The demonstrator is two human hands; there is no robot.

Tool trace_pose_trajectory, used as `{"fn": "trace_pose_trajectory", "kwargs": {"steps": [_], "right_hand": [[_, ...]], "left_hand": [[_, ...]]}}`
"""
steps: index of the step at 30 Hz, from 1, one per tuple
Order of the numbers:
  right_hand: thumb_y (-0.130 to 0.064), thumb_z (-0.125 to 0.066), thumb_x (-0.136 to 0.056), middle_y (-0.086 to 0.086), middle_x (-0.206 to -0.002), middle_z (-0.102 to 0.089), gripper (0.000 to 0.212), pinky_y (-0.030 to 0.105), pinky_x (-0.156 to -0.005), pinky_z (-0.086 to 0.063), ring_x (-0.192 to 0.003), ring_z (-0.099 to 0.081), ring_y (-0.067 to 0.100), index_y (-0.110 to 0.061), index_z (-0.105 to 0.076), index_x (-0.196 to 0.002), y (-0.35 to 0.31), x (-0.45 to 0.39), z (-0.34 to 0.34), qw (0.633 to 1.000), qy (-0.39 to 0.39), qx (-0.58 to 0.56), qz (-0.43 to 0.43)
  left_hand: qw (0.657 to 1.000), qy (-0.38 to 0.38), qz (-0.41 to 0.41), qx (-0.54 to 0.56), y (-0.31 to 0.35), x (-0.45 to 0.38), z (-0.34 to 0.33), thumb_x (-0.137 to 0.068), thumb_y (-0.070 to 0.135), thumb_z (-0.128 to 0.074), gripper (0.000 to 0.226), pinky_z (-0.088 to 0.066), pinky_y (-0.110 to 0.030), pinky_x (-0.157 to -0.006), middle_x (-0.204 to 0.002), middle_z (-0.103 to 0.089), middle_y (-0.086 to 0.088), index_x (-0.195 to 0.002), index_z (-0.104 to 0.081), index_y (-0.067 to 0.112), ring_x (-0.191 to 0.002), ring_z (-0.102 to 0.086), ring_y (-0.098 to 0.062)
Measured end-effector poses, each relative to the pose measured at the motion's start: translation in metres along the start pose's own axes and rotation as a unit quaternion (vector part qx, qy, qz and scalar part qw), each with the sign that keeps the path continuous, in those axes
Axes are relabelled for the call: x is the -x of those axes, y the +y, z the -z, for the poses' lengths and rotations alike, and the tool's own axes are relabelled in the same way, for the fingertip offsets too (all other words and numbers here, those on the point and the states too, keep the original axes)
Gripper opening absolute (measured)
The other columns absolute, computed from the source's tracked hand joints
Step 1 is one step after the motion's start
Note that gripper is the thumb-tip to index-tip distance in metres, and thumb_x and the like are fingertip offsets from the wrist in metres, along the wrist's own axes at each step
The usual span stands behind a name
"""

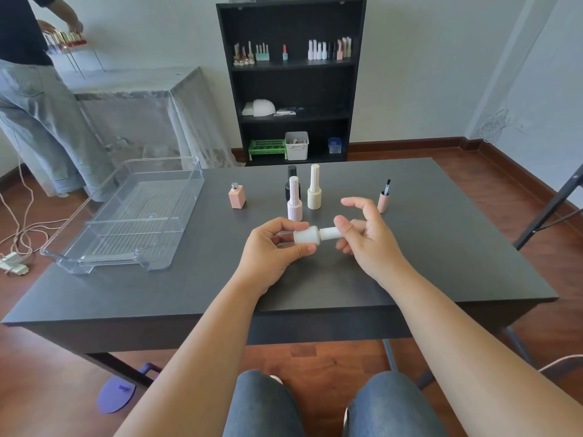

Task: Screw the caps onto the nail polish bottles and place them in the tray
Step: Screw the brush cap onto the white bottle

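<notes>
A white nail polish bottle (307, 236) lies sideways above the table, its body gripped by my left hand (271, 250). Its white cap (329, 233) points right, with the thumb and fingers of my right hand (366, 234) pinched on its end. Behind stand a capped pink bottle (294, 200), a capped cream bottle (314, 192) and a capped black bottle (292, 181). An uncapped peach square bottle (237, 195) stands to the left. Its peach cap (383, 198) stands at the right with the brush pointing up. A clear plastic tray (126, 216) holds nothing on the table's left side.
The dark table (441, 247) has bare surface to the right and front. A black shelf (291, 80) with more bottles stands behind it. Another person (34, 89) stands at the far left by a covered counter. Cables lie on the floor at left.
</notes>
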State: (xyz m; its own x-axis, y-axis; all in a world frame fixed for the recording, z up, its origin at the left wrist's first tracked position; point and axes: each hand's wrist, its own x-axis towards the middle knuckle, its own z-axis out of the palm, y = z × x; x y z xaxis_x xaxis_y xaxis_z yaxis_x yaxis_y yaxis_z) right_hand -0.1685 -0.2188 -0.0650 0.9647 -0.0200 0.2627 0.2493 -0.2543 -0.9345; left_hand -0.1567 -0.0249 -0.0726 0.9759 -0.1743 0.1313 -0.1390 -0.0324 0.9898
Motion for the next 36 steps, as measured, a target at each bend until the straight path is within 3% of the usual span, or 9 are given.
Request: {"fn": "trace_pose_trajectory", "kwargs": {"steps": [2,5,9,15,20,22,25,29,36], "right_hand": [[-0.047,-0.056,-0.091,-0.007,-0.077,-0.071,0.025,0.017,-0.065,-0.05,-0.068,-0.064,0.005,-0.044,-0.052,-0.115,0.001,0.001,0.002,0.999,-0.021,-0.032,-0.018],[-0.024,-0.068,-0.089,-0.005,-0.096,-0.069,0.024,0.026,-0.081,-0.053,-0.084,-0.063,0.008,-0.036,-0.063,-0.109,0.005,0.004,0.004,0.996,-0.051,-0.07,-0.019],[-0.018,-0.066,-0.087,-0.009,-0.078,-0.064,0.015,0.024,-0.072,-0.047,-0.071,-0.058,0.008,-0.033,-0.067,-0.086,0.005,0.004,0.004,1.0,-0.009,-0.002,-0.001],[-0.042,-0.05,-0.095,-0.003,-0.054,-0.059,0.016,0.029,-0.059,-0.044,-0.054,-0.052,0.011,-0.03,-0.061,-0.091,-0.002,0.001,-0.001,0.999,-0.007,0.019,-0.049],[-0.026,-0.063,-0.092,-0.005,-0.082,-0.076,0.008,0.017,-0.07,-0.049,-0.072,-0.063,0.002,-0.024,-0.067,-0.098,0.003,0.004,0.002,0.993,-0.057,-0.081,-0.064],[-0.027,-0.065,-0.09,-0.003,-0.082,-0.076,0.005,0.026,-0.076,-0.051,-0.074,-0.065,0.006,-0.025,-0.067,-0.094,0.005,0.003,0.002,0.995,-0.051,-0.05,-0.068],[-0.044,-0.059,-0.09,-0.002,-0.067,-0.073,0.023,0.043,-0.075,-0.052,-0.066,-0.06,0.014,-0.024,-0.066,-0.082,0.001,0.0,0.002,0.996,-0.031,0.037,-0.079],[-0.064,-0.046,-0.088,0.002,-0.054,-0.065,0.055,0.035,-0.067,-0.05,-0.054,-0.057,0.01,-0.018,-0.062,-0.064,-0.003,-0.001,-0.002,0.989,-0.011,0.088,-0.116],[-0.032,-0.058,-0.094,-0.009,-0.065,-0.065,0.013,0.019,-0.062,-0.047,-0.058,-0.056,0.001,-0.021,-0.066,-0.094,-0.004,-0.002,-0.002,0.995,-0.035,0.011,-0.088]], "left_hand": [[1.0,0.006,0.002,-0.005,0.0,0.0,0.001,-0.067,0.007,-0.088,0.035,-0.058,-0.026,-0.079,-0.092,-0.078,0.001,-0.086,-0.075,0.033,-0.081,-0.073,-0.011],[1.0,0.009,0.004,-0.009,0.0,0.0,0.001,-0.067,0.01,-0.089,0.035,-0.058,-0.026,-0.079,-0.092,-0.078,0.003,-0.087,-0.075,0.034,-0.081,-0.073,-0.012],[1.0,-0.003,-0.001,-0.016,0.001,0.001,0.0,-0.067,0.007,-0.088,0.035,-0.056,-0.022,-0.078,-0.093,-0.078,0.004,-0.086,-0.075,0.033,-0.083,-0.074,-0.012],[1.0,-0.006,0.002,-0.017,0.002,0.003,-0.001,-0.067,0.006,-0.088,0.035,-0.056,-0.022,-0.076,-0.091,-0.078,0.005,-0.086,-0.075,0.032,-0.081,-0.073,-0.012],[1.0,0.004,0.004,-0.009,0.001,0.001,0.0,-0.068,0.007,-0.088,0.034,-0.055,-0.02,-0.073,-0.088,-0.079,0.003,-0.086,-0.074,0.033,-0.079,-0.073,-0.012],[1.0,0.002,0.003,-0.012,0.001,0.001,0.0,-0.068,0.008,-0.088,0.034,-0.055,-0.02,-0.073,-0.089,-0.078,0.003,-0.086,-0.073,0.033,-0.08,-0.074,-0.012],[1.0,0.005,-0.002,-0.022,0.001,0.002,-0.001,-0.067,0.009,-0.089,0.033,-0.055,-0.02,-0.073,-0.089,-0.078,0.004,-0.085,-0.073,0.031,-0.079,-0.074,-0.011],[1.0,0.012,-0.005,-0.026,0.001,0.002,-0.001,-0.067,0.01,-0.089,0.033,-0.053,-0.018,-0.07,-0.088,-0.078,0.006,-0.084,-0.073,0.033,-0.077,-0.072,-0.008],[0.999,0.009,-0.01,-0.047,-0.002,0.002,0.001,-0.066,0.013,-0.09,0.032,-0.058,-0.025,-0.075,-0.087,-0.078,0.004,-0.085,-0.073,0.032,-0.077,-0.072,-0.012]]}}
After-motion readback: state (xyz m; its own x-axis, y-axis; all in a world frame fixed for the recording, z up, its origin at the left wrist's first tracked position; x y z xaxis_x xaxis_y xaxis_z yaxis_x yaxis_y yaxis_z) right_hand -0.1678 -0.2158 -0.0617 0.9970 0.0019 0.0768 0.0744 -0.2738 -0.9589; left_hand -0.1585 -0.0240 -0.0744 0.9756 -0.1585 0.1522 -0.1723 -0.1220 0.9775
